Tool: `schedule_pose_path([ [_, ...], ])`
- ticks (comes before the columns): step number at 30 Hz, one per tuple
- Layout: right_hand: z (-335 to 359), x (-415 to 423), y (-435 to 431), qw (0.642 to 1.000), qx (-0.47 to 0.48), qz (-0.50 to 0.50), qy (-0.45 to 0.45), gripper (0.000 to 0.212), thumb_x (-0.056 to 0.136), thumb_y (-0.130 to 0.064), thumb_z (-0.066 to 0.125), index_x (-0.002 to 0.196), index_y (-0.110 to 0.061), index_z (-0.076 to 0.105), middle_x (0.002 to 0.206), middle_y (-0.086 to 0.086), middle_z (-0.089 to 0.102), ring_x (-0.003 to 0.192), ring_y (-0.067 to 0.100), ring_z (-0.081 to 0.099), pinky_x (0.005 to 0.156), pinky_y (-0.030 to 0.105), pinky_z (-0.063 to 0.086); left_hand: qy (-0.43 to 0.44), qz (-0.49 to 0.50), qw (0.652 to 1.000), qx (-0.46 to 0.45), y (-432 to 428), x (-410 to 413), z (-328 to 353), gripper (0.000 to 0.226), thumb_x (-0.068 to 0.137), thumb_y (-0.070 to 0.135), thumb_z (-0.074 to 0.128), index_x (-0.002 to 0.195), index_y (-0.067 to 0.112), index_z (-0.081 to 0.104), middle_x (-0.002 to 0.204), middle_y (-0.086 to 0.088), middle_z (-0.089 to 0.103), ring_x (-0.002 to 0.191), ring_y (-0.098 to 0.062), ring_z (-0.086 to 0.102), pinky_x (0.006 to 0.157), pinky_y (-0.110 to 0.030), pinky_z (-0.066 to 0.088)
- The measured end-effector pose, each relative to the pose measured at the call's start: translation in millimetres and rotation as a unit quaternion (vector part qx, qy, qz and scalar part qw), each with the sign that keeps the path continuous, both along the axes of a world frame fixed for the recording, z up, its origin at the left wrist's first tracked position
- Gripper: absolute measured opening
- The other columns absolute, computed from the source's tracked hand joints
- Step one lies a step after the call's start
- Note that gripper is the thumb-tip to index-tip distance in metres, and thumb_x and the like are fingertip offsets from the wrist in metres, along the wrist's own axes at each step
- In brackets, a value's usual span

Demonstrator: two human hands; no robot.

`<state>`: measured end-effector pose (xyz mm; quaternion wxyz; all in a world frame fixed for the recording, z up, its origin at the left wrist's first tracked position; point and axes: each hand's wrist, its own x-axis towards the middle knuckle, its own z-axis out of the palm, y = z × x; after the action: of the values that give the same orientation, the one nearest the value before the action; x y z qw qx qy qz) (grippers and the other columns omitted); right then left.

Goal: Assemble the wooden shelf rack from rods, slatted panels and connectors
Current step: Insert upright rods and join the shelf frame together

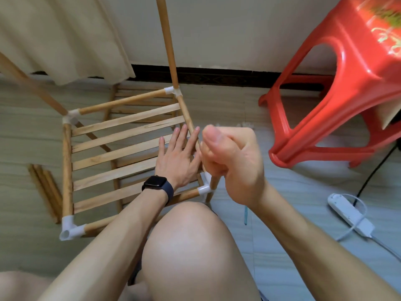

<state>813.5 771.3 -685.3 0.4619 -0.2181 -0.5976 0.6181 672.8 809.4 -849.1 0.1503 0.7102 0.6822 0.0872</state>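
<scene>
The shelf frame stands on the floor: a slatted panel (112, 155) sits inside four rods joined by white corner connectors. Upright rods rise from the far right connector (172, 91) and the far left connector (71, 116). The near left connector (69, 228) has an empty socket facing up. My left hand (178, 157), with a dark watch on the wrist, lies flat with straight fingers on the panel's right side. My right hand (234, 166) grips a rod (213, 184) whose lower end meets the near right connector (205, 189); the fist hides most of the rod.
Several loose rods (45, 190) lie on the floor left of the frame. Another slatted panel (138, 98) lies under it. A red plastic stool (338, 83) stands at the right, a white power strip (349, 213) near it. My knee (191, 246) is in front.
</scene>
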Motion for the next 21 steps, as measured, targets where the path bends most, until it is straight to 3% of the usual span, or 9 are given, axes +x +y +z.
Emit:
schedule_pose_path([
  [4,6,9,-1,0.998,-0.052,0.015,-0.016,0.046,0.103,-0.018,0.028,0.059,-0.018,0.041,0.048,-0.002,0.028,0.043,0.009,0.027,0.045,0.018,0.025,0.030,-0.015,0.999,-0.039,-2,-3,4,0.060,0.102,0.060,0.028,0.157,0.038,0.018,0.166,0.001,0.023,0.154,-0.021,0.010,0.124,-0.053,0.000],
  [6,7,18,-1,0.996,-0.018,0.016,-0.084,0.047,0.105,-0.019,0.029,0.062,-0.011,0.046,0.049,0.006,0.038,0.046,0.016,0.038,0.048,0.024,0.033,0.030,-0.023,0.998,-0.048,-6,-7,8,0.063,0.100,0.067,0.025,0.156,0.039,0.022,0.163,0.000,0.029,0.152,-0.023,0.017,0.124,-0.054,0.006],
  [9,15,31,3,0.976,0.038,0.007,-0.213,0.048,0.108,-0.028,0.031,0.073,-0.008,0.057,0.066,0.003,0.062,0.066,0.016,0.062,0.070,0.037,0.054,0.071,-0.047,0.991,-0.100,-14,-19,22,0.066,0.099,0.069,0.017,0.158,0.040,0.015,0.167,0.002,0.019,0.154,-0.022,0.014,0.124,-0.054,0.008],
  [10,21,34,5,0.961,0.068,0.002,-0.269,0.045,0.109,-0.030,0.033,0.080,-0.010,0.062,0.075,0.000,0.067,0.074,0.013,0.066,0.077,0.039,0.055,0.096,-0.053,0.987,-0.121,-16,-24,29,0.065,0.100,0.068,0.016,0.158,0.041,0.010,0.169,0.003,0.011,0.154,-0.022,0.009,0.124,-0.054,0.008],
  [12,37,38,8,0.911,0.132,0.000,-0.390,0.033,0.108,-0.035,0.037,0.099,-0.021,0.066,0.090,-0.004,0.071,0.080,0.002,0.064,0.075,0.026,0.051,0.139,-0.050,0.976,-0.158,-15,-37,40,0.063,0.101,0.066,0.017,0.158,0.043,0.009,0.169,0.005,0.000,0.155,-0.022,0.006,0.125,-0.051,0.008],
  [14,56,34,11,0.852,0.192,0.017,-0.487,0.027,0.106,-0.040,0.040,0.120,-0.030,0.062,0.106,-0.008,0.070,0.085,-0.005,0.058,0.072,0.017,0.044,0.150,-0.020,0.970,-0.189,-8,-53,54,0.059,0.101,0.065,0.021,0.156,0.043,0.025,0.168,0.002,0.013,0.150,-0.025,0.024,0.122,-0.047,0.021],
  [17,81,10,15,0.762,0.270,0.042,-0.587,0.037,0.104,-0.044,0.041,0.138,-0.035,0.053,0.128,-0.007,0.060,0.120,0.012,0.049,0.096,0.036,0.046,0.120,0.020,0.966,-0.229,-2,-84,82,0.052,0.102,0.061,0.031,0.145,0.037,0.049,0.141,-0.002,0.056,0.121,-0.023,0.056,0.104,-0.039,0.045],
  [19,88,-18,20,0.723,0.313,0.051,-0.615,0.038,0.102,-0.044,0.040,0.136,-0.034,0.054,0.127,-0.003,0.059,0.118,0.021,0.051,0.095,0.043,0.049,0.129,0.037,0.963,-0.234,-3,-107,100,0.052,0.103,0.057,0.036,0.147,0.032,0.047,0.139,-0.005,0.059,0.121,-0.025,0.057,0.102,-0.038,0.045],
  [21,88,-51,29,0.689,0.344,0.059,-0.635,0.034,0.101,-0.041,0.042,0.129,-0.031,0.058,0.117,-0.001,0.059,0.106,0.022,0.055,0.084,0.042,0.052,0.152,0.048,0.958,-0.239,-8,-129,116,0.049,0.104,0.052,0.039,0.147,0.030,0.046,0.142,-0.006,0.056,0.126,-0.026,0.054,0.106,-0.038,0.044],
])
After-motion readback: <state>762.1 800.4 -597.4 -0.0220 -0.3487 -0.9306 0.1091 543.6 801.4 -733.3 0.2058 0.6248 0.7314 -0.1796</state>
